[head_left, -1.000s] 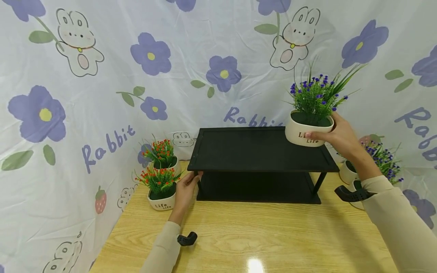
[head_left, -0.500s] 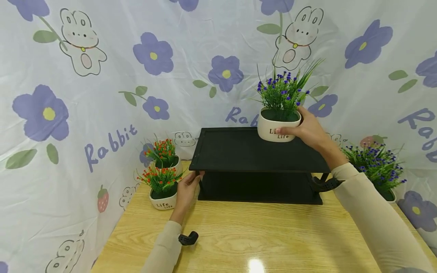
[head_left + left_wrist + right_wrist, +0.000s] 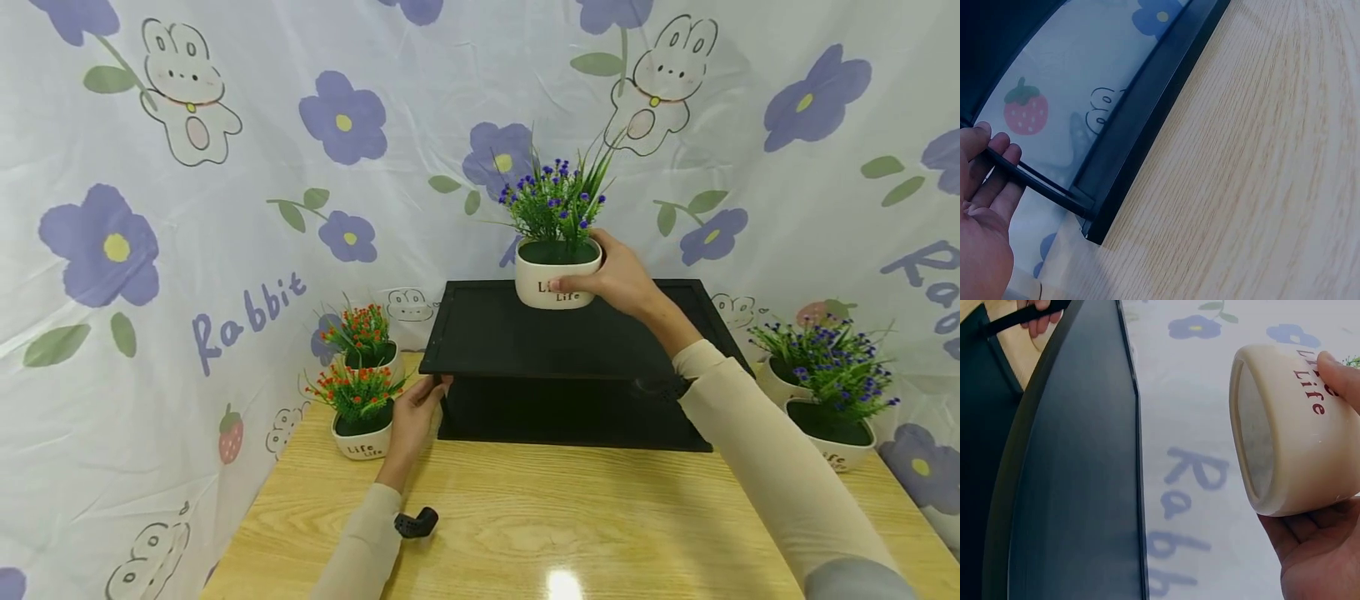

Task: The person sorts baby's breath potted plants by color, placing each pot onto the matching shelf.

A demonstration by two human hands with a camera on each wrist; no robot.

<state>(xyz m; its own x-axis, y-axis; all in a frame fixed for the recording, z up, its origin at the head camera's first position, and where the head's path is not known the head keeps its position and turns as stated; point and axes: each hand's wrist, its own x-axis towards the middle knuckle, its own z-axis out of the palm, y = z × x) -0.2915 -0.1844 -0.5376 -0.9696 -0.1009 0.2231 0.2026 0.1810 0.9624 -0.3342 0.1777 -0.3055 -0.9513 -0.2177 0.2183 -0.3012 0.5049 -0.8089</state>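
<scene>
Above the top board of a black 2-tier shelf rack, the R hand grips a cream oval flowerpot w/ purple-blue flowers & long grass blades. Thumb's on the front, over part of the "Life Life" print; other fingers go round the side & back. Pot's upright; R wrist cam shows its bare base, off the board.

L hand is at the rack's L front post, just under the top board's corner, thumb & fingers curled round it. Rack stands on a wood-grain table.

L of the rack, near that hand: 2 pots of orange-red flowers, front pot & rear pot. On the R side, 2 more w/ purple-blue flowers, 1 partly behind the other: nearer planter, farther planter.

Behind everything, a white fabric backdrop w/ purple flowers, rabbits, strawberries & "Rabbit" lettering. Both sleeves are beige.
</scene>
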